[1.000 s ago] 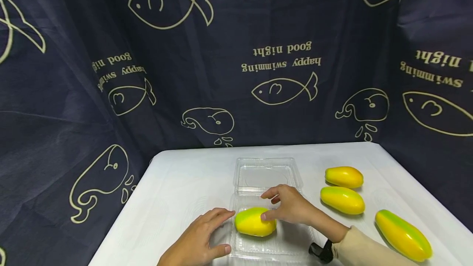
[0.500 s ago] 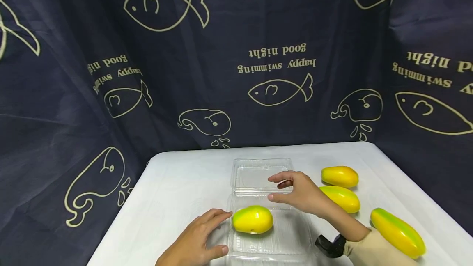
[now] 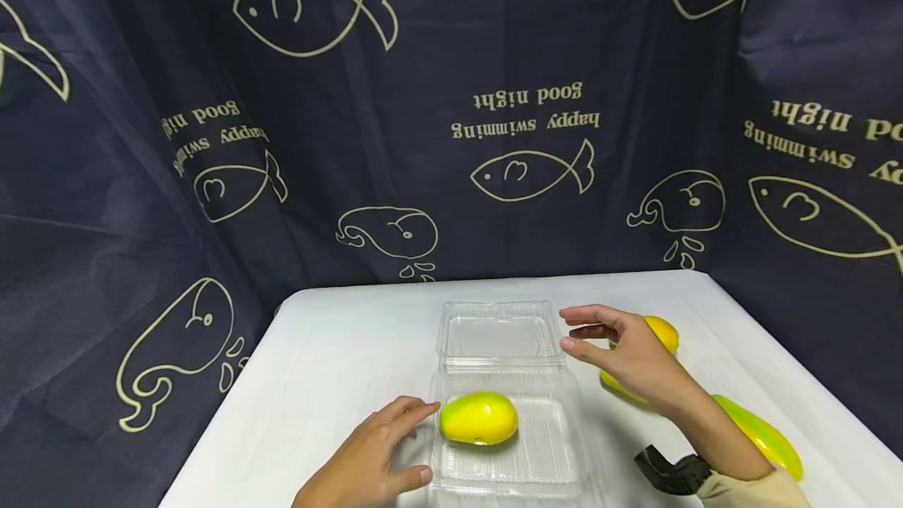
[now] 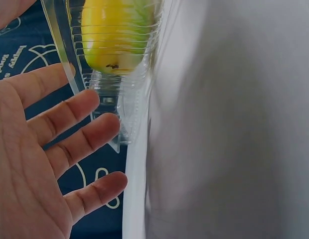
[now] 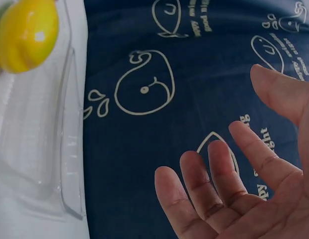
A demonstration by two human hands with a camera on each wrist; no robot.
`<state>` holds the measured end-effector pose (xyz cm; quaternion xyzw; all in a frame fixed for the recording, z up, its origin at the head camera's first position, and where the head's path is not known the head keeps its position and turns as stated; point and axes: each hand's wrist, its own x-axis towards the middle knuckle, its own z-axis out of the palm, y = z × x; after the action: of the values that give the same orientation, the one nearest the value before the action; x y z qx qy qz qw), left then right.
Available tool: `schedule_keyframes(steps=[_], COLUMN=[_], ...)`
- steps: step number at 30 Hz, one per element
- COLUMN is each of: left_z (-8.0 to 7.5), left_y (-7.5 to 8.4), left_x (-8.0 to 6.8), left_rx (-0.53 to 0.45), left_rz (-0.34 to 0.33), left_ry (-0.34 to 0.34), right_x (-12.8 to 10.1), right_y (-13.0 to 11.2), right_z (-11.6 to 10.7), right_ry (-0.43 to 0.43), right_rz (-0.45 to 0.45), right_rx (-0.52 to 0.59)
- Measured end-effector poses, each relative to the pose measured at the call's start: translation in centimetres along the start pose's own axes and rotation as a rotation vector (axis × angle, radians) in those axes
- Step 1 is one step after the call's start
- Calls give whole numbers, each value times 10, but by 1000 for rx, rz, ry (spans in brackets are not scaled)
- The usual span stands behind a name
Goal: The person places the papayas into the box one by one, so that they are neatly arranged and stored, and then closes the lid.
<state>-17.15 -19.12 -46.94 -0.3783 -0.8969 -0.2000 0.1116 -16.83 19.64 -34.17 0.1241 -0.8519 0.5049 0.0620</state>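
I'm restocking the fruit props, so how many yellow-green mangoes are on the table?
4: one mango in the clear container; two behind the right hand, at and; one by the forearm.

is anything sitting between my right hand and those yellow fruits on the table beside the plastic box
Nothing visible does. The right hand hovers open directly above the two nearer yellow fruits, partly covering them in the head view.

backdrop: a dark blue cloth (image 3: 451,61) printed with fish and whales is hanging at twelve o'clock.
tabletop: the white tabletop (image 3: 339,351) is lying under everything.
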Motion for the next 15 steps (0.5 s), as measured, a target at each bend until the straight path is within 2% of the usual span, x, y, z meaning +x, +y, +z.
schedule_keyframes(steps=[6,15], left_z=[1,-1], left_y=[-1,1], left_x=[-1,-1], left_rx=[14,10], left_rz=[12,23], left_ry=[5,44], right_x=[-10,-23], right_y=[7,17], right_z=[-6,-24], right_ry=[35,117], right_rz=[27,20], right_rx=[-13,-12])
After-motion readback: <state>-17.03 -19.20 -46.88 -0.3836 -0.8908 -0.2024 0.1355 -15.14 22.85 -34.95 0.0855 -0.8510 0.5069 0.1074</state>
